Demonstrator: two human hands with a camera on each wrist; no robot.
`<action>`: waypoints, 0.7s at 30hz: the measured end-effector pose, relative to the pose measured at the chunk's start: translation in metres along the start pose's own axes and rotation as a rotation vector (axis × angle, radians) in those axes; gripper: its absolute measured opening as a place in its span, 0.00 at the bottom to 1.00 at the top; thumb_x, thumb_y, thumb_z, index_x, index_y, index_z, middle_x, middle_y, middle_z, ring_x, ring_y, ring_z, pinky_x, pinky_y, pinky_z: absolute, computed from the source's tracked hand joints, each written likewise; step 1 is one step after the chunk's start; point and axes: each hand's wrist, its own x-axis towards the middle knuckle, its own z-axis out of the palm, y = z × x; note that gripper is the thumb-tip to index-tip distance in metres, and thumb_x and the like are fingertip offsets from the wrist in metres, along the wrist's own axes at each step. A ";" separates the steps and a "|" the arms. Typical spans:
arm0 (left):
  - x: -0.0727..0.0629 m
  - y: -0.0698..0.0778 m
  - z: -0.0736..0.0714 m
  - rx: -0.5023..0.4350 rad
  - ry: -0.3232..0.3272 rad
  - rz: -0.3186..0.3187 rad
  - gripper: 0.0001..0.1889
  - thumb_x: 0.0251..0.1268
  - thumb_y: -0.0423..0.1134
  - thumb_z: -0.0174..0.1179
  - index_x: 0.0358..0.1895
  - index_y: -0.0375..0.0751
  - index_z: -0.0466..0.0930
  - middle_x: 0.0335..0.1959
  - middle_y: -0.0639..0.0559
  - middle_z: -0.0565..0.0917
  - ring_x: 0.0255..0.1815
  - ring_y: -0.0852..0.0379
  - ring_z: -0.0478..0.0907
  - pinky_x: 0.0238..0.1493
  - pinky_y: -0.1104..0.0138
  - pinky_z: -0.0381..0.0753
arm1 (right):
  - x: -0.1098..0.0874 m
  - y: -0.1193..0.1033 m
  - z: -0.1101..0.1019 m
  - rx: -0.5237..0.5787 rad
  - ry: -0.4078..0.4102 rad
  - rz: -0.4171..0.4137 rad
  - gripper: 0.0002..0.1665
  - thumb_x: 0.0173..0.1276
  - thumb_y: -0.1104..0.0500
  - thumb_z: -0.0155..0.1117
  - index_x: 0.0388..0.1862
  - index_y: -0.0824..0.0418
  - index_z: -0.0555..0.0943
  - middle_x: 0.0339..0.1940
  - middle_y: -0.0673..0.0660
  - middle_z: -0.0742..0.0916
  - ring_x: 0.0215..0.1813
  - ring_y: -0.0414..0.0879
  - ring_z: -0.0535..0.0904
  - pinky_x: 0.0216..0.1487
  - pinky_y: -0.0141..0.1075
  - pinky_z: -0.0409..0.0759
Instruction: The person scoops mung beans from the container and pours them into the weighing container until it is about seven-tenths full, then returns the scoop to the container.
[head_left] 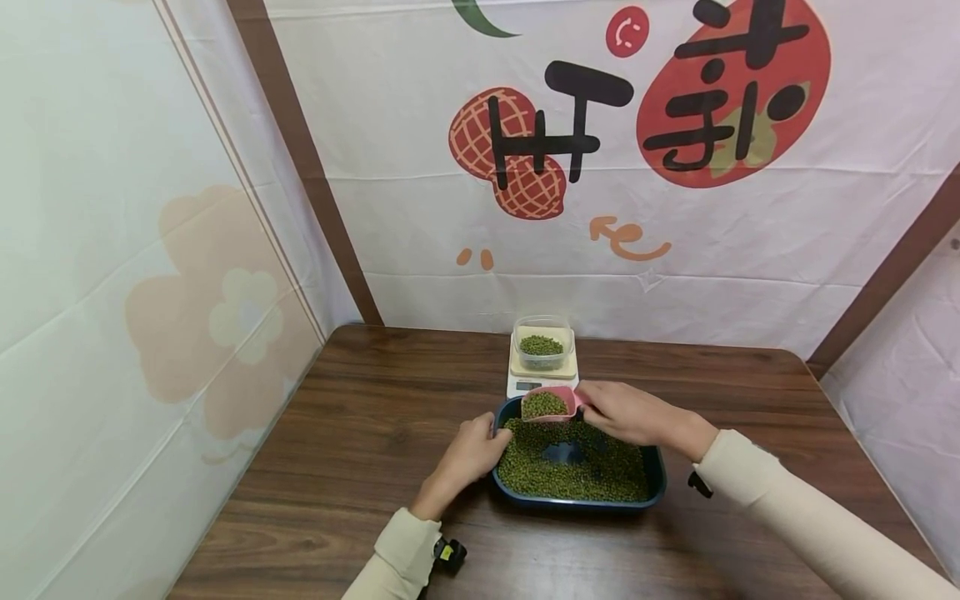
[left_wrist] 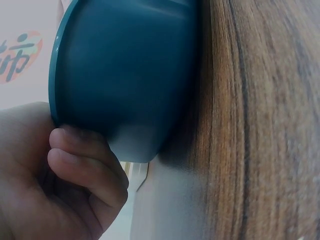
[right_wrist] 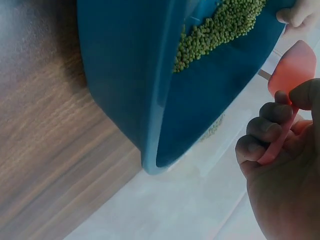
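My right hand [head_left: 626, 412] grips the handle of a pink scoop [head_left: 569, 402] loaded with green mung beans, raised over the far left part of a dark blue basin [head_left: 577, 503]. In the right wrist view, curled fingers [right_wrist: 262, 131] wrap that handle and the thumb presses on it. More mung beans [head_left: 607, 473] cover most of the basin's floor, with a bare patch near the middle. At the basin's left rim, my left hand [head_left: 471, 450] holds on. The left wrist view has its fingers [left_wrist: 90, 160] bent against the outer wall.
Just behind the basin stands a white kitchen scale [head_left: 514, 387], bearing a clear plastic container [head_left: 543, 362] with some mung beans inside. The brown wooden table [head_left: 390, 408] ends at a printed cloth backdrop [head_left: 420, 300]; a cloth also hangs along the left side.
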 end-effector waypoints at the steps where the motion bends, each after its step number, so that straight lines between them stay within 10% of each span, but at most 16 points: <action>1: 0.000 0.000 0.000 0.002 0.000 0.001 0.13 0.78 0.40 0.54 0.31 0.43 0.69 0.16 0.56 0.70 0.12 0.58 0.69 0.17 0.66 0.70 | 0.000 0.001 -0.001 -0.001 0.001 0.005 0.05 0.84 0.59 0.51 0.44 0.52 0.73 0.29 0.45 0.71 0.29 0.35 0.65 0.35 0.34 0.67; 21: -0.002 0.001 -0.002 -0.012 -0.009 0.005 0.13 0.79 0.40 0.53 0.31 0.43 0.70 0.16 0.55 0.69 0.12 0.58 0.69 0.17 0.65 0.70 | 0.009 0.011 -0.013 0.033 0.053 0.055 0.08 0.86 0.58 0.51 0.41 0.52 0.71 0.27 0.47 0.69 0.26 0.36 0.60 0.32 0.33 0.63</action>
